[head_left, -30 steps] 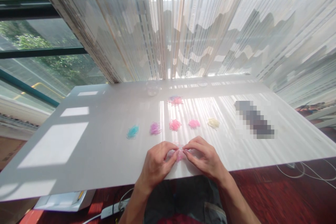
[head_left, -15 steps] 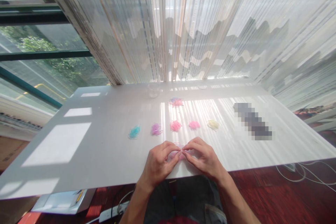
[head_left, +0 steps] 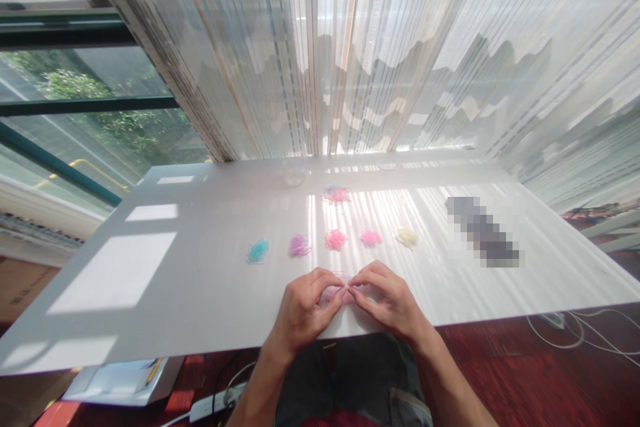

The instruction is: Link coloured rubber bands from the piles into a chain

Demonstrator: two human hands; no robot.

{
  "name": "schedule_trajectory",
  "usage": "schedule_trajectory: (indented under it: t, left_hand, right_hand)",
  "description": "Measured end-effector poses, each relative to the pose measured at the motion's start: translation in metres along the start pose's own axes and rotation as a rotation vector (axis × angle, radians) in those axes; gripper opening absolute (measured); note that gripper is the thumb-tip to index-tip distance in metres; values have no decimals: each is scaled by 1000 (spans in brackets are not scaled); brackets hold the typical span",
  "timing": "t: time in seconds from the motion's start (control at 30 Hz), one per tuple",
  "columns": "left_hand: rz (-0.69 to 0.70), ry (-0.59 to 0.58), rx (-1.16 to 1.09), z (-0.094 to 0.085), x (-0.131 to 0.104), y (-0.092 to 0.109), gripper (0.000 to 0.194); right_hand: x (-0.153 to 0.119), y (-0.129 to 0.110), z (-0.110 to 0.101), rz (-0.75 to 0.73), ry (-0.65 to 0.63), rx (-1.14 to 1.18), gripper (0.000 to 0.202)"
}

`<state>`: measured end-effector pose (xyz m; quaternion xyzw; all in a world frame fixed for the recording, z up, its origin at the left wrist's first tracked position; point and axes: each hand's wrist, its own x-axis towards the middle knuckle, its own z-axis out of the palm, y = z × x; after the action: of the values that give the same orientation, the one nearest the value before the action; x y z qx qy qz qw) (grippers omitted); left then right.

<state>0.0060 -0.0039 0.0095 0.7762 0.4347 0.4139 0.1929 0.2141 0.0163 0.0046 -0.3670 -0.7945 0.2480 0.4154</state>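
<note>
At the near edge of the table, my left hand (head_left: pixel 307 303) and my right hand (head_left: pixel 387 300) meet with thumbs and forefingers pinched tip to tip. What the fingertips grip is too small to make out. Pinkish material (head_left: pixel 333 293) shows between and behind the fingers, partly hidden. Beyond my hands lies a row of small heaps of thin loops that look like rubber bands: a teal heap (head_left: pixel 258 251), a purple heap (head_left: pixel 299 245), a coral-red heap (head_left: pixel 335 239), a pink heap (head_left: pixel 371 237) and a pale yellow heap (head_left: pixel 407 237). Behind the row sits a mixed-colour heap (head_left: pixel 337 195).
A clear round container (head_left: pixel 295 175) stands at the back of the white table (head_left: pixel 215 307). To the right is a dark, pixelated object (head_left: pixel 483 232). Sheer curtains (head_left: pixel 320 47) hang behind the table. A power strip (head_left: pixel 213 405) and cables lie below the front edge.
The camera view has shifted very slightly. Both hands keep the same pinched pose in the same place, and the heaps have not moved.
</note>
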Motion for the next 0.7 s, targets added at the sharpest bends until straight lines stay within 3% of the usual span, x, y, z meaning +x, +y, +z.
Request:
schedule_trajectory:
  t: [0.7]
  left_hand:
    - [-31,-6,62,0,-1,0,6]
  right_hand:
    - [-1,-3,-2,53,15,52,6]
